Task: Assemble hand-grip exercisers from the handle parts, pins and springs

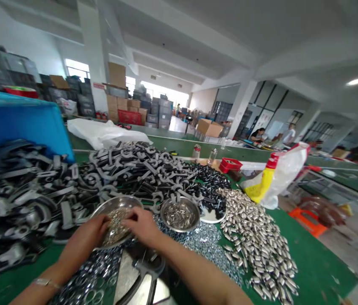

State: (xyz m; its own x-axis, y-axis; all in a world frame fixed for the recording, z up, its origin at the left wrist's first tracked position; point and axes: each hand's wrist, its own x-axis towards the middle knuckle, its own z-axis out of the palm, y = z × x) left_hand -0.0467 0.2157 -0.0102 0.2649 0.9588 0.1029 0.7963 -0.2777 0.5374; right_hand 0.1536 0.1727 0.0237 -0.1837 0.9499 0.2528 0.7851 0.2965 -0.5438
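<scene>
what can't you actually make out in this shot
Head view, all of it:
Whether either hand holds anything: left hand and right hand cover the parts in the near bowl.
Parts in the second bowl: too small to identify.
Metal piece: cut off by the bottom edge, partly under the right forearm.
Grey pieces at left: blurred.
Blue crate: its wall hides the contents.

A shallow round steel bowl (112,204) sits upright under the fingers of both hands. Its shiny rim shows beyond the left hand (86,239) and just past the knuckles of the right hand (142,225). It holds a heap of small yellowish metal pieces (115,228), loose and jumbled, too blurred to tell their shape. The heap lies between the two hands, with the fingertips of both touching it, and the bowl's near rim is hidden beneath them.
</scene>
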